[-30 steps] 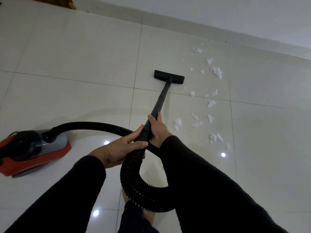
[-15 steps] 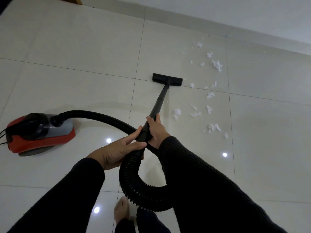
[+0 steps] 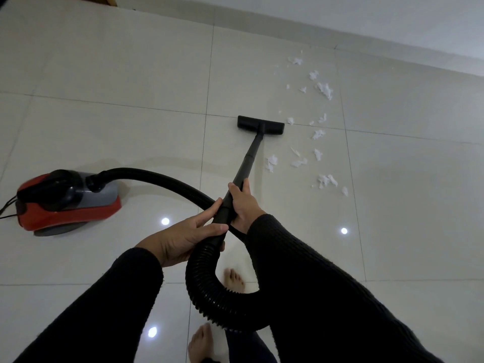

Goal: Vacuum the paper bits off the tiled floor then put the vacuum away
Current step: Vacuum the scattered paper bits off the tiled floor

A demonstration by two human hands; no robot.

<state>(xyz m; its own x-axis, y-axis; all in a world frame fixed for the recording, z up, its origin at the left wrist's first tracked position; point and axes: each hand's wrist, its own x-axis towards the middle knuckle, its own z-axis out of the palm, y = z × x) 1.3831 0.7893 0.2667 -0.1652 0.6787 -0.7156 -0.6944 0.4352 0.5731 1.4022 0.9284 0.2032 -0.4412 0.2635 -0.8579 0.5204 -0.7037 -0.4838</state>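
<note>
A red and grey canister vacuum (image 3: 68, 200) sits on the glossy tiled floor (image 3: 104, 121) at the left. Its black ribbed hose (image 3: 209, 289) loops under my arms to a black wand (image 3: 248, 158). My right hand (image 3: 245, 204) grips the wand higher up, and my left hand (image 3: 188, 238) grips it where the hose joins. The flat black floor nozzle (image 3: 260, 125) rests on the tiles ahead. White paper bits (image 3: 320, 134) lie scattered just right of the nozzle and wand, in a strip running toward the wall.
A white wall with a skirting (image 3: 366, 27) runs across the back. My bare feet (image 3: 234, 279) stand under the hose loop. A dark power cord (image 3: 6, 208) trails from the vacuum's left end. Ceiling lights reflect as bright spots on the tiles.
The nozzle has been drawn back toward me across the tile joint, left of the paper bits. The view has shifted, so the canister shows further right, and my foot has stepped forward.
</note>
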